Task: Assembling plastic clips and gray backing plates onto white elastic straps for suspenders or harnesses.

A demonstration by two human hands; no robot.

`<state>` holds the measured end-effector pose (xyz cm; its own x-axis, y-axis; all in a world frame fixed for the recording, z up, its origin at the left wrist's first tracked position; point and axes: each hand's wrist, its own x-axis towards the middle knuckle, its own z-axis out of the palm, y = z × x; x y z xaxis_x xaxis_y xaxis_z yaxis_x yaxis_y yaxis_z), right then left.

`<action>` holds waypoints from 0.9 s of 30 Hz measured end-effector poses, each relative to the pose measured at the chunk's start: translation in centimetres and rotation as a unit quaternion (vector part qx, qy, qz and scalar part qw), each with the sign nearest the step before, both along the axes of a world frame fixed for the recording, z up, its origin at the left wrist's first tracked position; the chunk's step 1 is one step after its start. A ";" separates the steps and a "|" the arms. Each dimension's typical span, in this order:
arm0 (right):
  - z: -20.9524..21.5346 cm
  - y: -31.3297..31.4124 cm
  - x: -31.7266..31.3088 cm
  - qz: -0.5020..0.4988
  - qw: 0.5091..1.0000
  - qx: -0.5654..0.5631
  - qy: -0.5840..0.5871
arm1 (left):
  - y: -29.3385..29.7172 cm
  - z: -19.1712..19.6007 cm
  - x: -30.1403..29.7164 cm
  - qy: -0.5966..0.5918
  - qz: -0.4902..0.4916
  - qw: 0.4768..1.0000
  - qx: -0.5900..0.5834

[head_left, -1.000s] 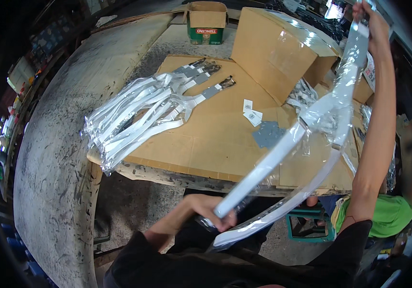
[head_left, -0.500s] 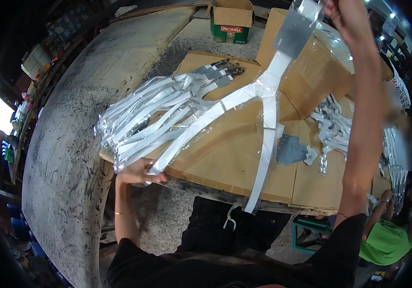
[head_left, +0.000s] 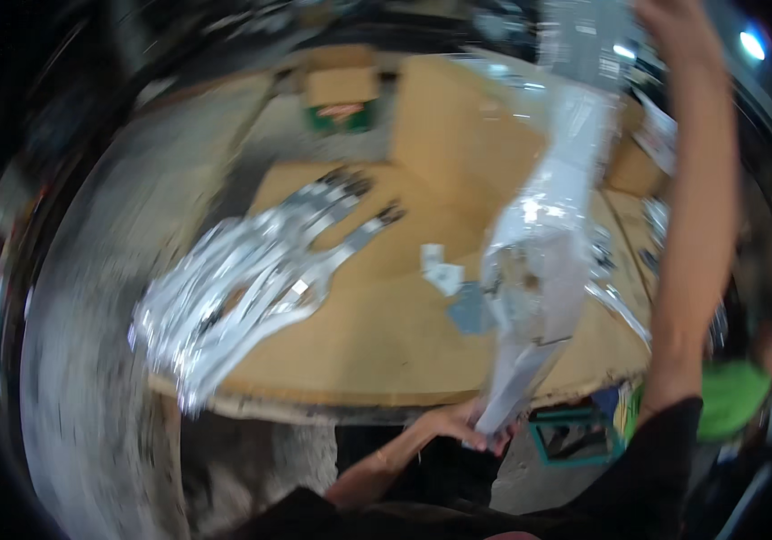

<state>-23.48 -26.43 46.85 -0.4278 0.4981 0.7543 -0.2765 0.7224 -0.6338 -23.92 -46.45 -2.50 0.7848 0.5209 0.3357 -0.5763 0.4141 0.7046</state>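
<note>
A long, white Y-shaped strap [head_left: 561, 216] in clear, shiny plastic film stretches upright in front of me, blurred by motion. High at the right, my right hand [head_left: 674, 27] grips its broad grey top end; the picture's edge partly cuts off the fingers. My left hand [head_left: 471, 427], low at the table's front edge, is closed on the strap's lower ends. To the left lies a pile of similar film-wrapped white straps [head_left: 242, 279] with grey and black ends. Left of the held strap are a flat grey piece [head_left: 469, 310] and small white pieces [head_left: 442, 272].
Cardboard [head_left: 377, 360] covers the table, with a raised flap [head_left: 458, 117] behind. An open green-and-brown box [head_left: 341, 90] stands at the back. A large pale, worn surface [head_left: 98, 315] runs along the left. At the right is a person in a green top [head_left: 746, 396].
My left hand has swung from the far left to the middle, bringing the strap's spread legs together. My right hand stays high. The whole view has shifted, with the table now farther left and lower.
</note>
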 end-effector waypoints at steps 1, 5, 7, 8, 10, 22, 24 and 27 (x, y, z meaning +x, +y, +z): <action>0.4 0.7 1.1 -0.015 1.000 0.021 0.017 | -0.3 -0.6 0.8 0.024 -0.046 0.998 0.020; -0.5 4.6 4.2 -0.115 0.993 -0.008 0.037 | -3.0 0.4 -3.7 0.134 0.010 0.989 0.065; -2.2 6.2 5.2 -0.140 0.987 -0.078 -0.001 | -4.4 2.0 -9.3 0.252 0.066 0.964 0.050; -3.6 6.9 6.1 -0.192 0.979 -0.050 -0.035 | -5.4 1.0 -13.3 0.325 0.100 0.940 0.009; -7.0 8.2 6.9 -0.225 0.969 -0.069 -0.072 | -7.6 5.6 -19.6 0.554 0.286 0.782 0.016; -29.2 15.6 -6.5 0.046 0.908 -0.414 -0.057 | -18.0 7.0 -52.2 0.812 0.452 0.369 0.029; -31.8 18.2 -4.9 0.009 0.896 -0.441 -0.042 | -12.8 9.7 -48.7 0.868 0.368 0.281 0.176; -32.8 19.0 -7.3 0.033 0.879 -0.470 -0.078 | -12.8 15.5 -44.5 0.853 0.411 0.321 0.001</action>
